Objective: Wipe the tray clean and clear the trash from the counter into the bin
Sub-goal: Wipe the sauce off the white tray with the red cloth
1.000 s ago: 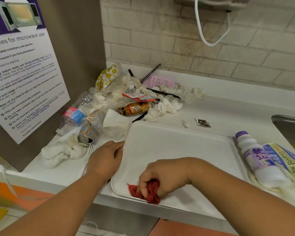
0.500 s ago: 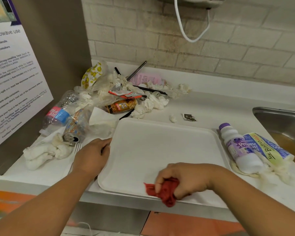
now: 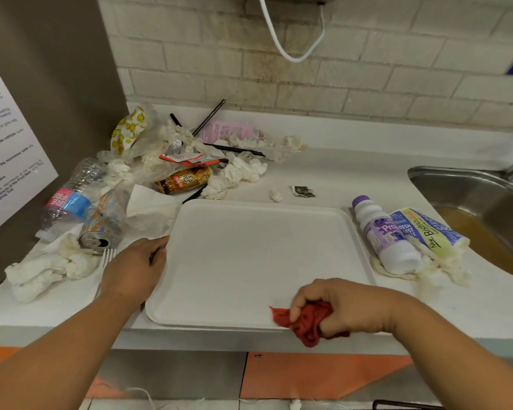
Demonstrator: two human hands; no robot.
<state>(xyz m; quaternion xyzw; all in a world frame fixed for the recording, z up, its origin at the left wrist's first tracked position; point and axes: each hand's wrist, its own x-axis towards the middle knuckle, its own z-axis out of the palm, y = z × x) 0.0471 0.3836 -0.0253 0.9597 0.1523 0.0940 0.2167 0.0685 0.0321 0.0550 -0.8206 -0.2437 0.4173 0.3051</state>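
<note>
A white tray [image 3: 249, 255] lies on the white counter [image 3: 353, 170] near its front edge. My left hand [image 3: 134, 267] grips the tray's left rim. My right hand [image 3: 341, 306] holds a bunched red cloth [image 3: 305, 324] at the tray's near right corner, the cloth hanging over the counter's front edge. Trash is piled at the back left: a crushed clear bottle [image 3: 71, 199], a drink can [image 3: 101, 223], a brown packet [image 3: 184, 180], black straws [image 3: 234, 149], a yellow-patterned wrapper [image 3: 128, 128] and several crumpled tissues [image 3: 234, 173].
Right of the tray lie a white bottle with a purple cap [image 3: 382, 235], a blue and yellow wrapper [image 3: 427, 229] and tissue. A steel sink [image 3: 471, 190] holding brownish liquid is at the far right. A brown panel [image 3: 57, 84] with a notice stands left. A white plastic fork [image 3: 108, 257] lies beside my left hand.
My right hand has dragged the red cloth rightward along the tray's near edge to its right corner. My left hand keeps its hold on the left rim.
</note>
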